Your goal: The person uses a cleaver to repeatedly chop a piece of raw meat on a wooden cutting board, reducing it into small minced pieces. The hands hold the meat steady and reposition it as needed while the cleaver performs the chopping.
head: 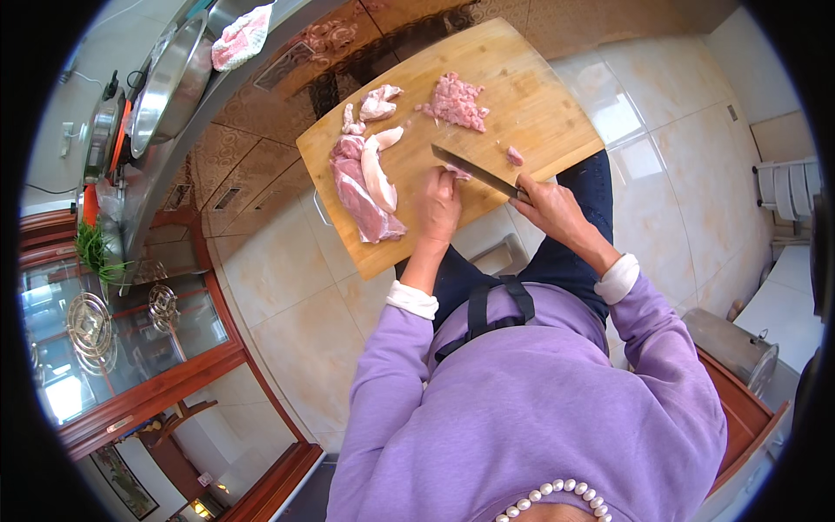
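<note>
My right hand (552, 203) grips the handle of a cleaver-like kitchen knife (475, 171), its blade slanting up and to the left. Under the blade lies a small piece of raw meat (458, 172), and the fingers of my left hand (439, 203) press on it. Both hands are over a wooden cutting board (548, 111). Left of my left hand rest a large raw meat slab (362, 196) and a pale strip of fat (376, 171). Diced meat (455, 102) forms a pile toward the far side. One loose meat chunk (515, 156) sits near the knife.
More pale meat pieces (379, 103) lie at the board's upper left. A counter at left carries a steel basin (173, 81) and a pink-and-white cloth (242, 38). Wooden cabinet doors with glass (130, 339) stand at lower left. A metal cylinder (730, 346) is at right.
</note>
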The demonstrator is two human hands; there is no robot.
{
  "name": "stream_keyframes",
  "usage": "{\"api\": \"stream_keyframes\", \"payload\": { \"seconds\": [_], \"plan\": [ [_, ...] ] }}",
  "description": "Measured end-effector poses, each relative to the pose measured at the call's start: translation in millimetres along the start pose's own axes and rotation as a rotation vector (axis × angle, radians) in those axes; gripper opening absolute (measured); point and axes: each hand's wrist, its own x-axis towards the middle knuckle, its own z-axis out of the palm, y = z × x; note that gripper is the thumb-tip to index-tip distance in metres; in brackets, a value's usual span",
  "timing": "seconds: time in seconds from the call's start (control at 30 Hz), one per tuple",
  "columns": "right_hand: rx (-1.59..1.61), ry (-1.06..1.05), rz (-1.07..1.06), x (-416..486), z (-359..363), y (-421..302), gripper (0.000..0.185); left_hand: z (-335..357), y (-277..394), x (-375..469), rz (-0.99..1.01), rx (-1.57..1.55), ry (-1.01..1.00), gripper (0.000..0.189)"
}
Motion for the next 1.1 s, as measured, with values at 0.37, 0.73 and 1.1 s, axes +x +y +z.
{"api": "stream_keyframes", "payload": {
  "seconds": [0.37, 0.73, 1.1],
  "plan": [
    [-0.13, -0.078, -0.067, 3, -20, 1, 0.027, 6, 5, -2, 0.053, 0.055, 0.036, 0.006],
    [-0.088, 0.047, -0.161, 77, 37, -8, 0.024, 3, 11, 5, 0.062, 0.137, -0.044, 0.005],
    [0.293, 0.225, 0.002, 40, 15, -5, 0.032, -16, -5, 8, 0.048, -0.09, 0.024, 0.032]
  ]
}}
